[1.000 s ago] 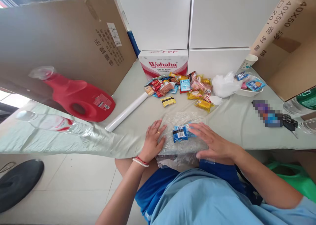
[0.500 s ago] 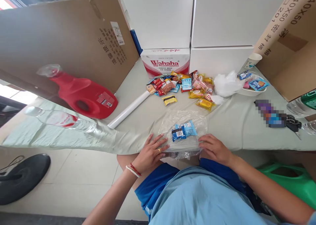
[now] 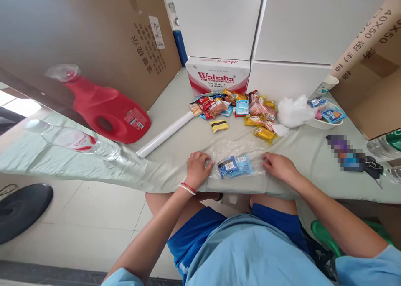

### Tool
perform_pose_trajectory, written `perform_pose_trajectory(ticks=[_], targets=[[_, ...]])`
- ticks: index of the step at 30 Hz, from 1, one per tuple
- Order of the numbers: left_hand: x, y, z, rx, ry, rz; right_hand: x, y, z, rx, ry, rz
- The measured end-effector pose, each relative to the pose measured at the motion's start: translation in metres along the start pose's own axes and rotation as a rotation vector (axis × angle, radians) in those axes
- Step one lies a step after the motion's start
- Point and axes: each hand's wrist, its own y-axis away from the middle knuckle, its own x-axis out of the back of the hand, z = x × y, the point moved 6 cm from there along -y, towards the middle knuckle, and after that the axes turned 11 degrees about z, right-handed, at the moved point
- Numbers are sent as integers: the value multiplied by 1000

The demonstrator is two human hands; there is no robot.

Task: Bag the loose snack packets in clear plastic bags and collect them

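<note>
A clear plastic bag [image 3: 238, 152] lies flat near the front edge of the table [image 3: 313, 152], with blue snack packets [image 3: 234, 166] inside it. My left hand [image 3: 198, 169] grips the bag's left side with curled fingers. My right hand [image 3: 278, 167] holds its right side the same way. Both hands rest on the pale green tablecloth. A red and white bracelet circles my left wrist.
Behind the bag lies a pile of snack packets [image 3: 234, 110], with a white roll [image 3: 166, 133], a red jug [image 3: 106, 112] and a water bottle [image 3: 75, 140] to the left. Crumpled white plastic [image 3: 293, 110], a bowl [image 3: 326, 118], keys [image 3: 372, 169] sit right. Boxes [image 3: 219, 75] stand behind.
Both hands slid off the top of the bag to its sides and closed on it. The bag now lies fully on the table instead of hanging over the edge.
</note>
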Motion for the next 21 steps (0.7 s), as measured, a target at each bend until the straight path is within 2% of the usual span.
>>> perform_pose_trajectory(ticks=[2, 5, 7, 9, 11, 13, 15, 17, 19, 21], targets=[[-1, 3, 0, 17, -9, 36, 19, -11, -17, 84, 119, 88], [-2, 3, -2, 74, -8, 41, 31, -37, -69, 328, 116, 136], [-4, 0, -4, 122, -14, 25, 22, -57, -105, 435, 111, 74], [-6, -3, -3, 167, -23, 2, 4, -77, -133, 439, 133, -32], [-7, -5, -1, 200, -27, -13, -10, -90, -153, 420, 150, -128], [-8, -7, 1, 223, -18, -6, -15, -95, -166, 434, 139, -190], [-8, -8, 3, 231, 14, 8, -10, -91, -174, 486, 103, -227], [-9, -9, 6, 225, 62, 12, 0, -77, -177, 579, 65, -213], [-9, -10, 8, 206, 109, 17, 9, -54, -175, 689, 70, -151], [-8, -10, 10, 184, 135, 34, 7, -24, -168, 777, 114, -108]])
